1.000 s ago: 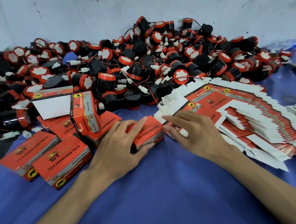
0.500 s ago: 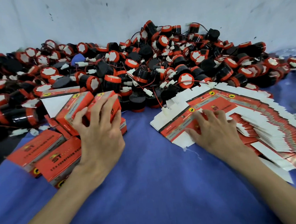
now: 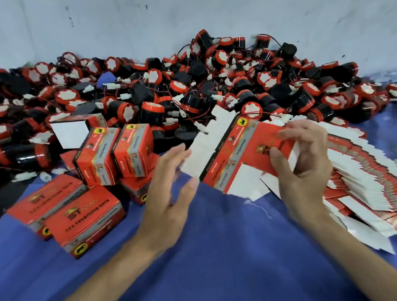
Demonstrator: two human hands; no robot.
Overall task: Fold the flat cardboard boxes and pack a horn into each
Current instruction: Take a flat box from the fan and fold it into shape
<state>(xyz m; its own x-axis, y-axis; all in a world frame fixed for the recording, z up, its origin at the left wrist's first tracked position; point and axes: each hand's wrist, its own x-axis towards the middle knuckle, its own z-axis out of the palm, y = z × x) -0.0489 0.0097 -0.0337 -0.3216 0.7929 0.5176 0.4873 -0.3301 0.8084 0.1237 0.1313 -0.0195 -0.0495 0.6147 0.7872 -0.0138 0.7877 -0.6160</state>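
Observation:
My right hand (image 3: 301, 165) grips a flat red and white cardboard box (image 3: 236, 153) by its right end and holds it lifted above the blue cloth. My left hand (image 3: 170, 193) is open, fingers spread, its fingertips at the box's white left flaps. A fanned stack of flat boxes (image 3: 364, 183) lies on the right under my right hand. A big heap of black and red horns (image 3: 189, 91) with wires and white plugs fills the back. Several folded red boxes (image 3: 86, 216) sit at the left.
A blue cloth (image 3: 221, 252) covers the table in front of me. A pale wall (image 3: 186, 17) rises right behind the horn heap. Two folded boxes (image 3: 115, 152) stand on end atop the left group, beside one with a white flap up.
My left hand set the packed box on the left pile, let go and moved back to the centre. My right hand took a flat box off the stack and lifted it.

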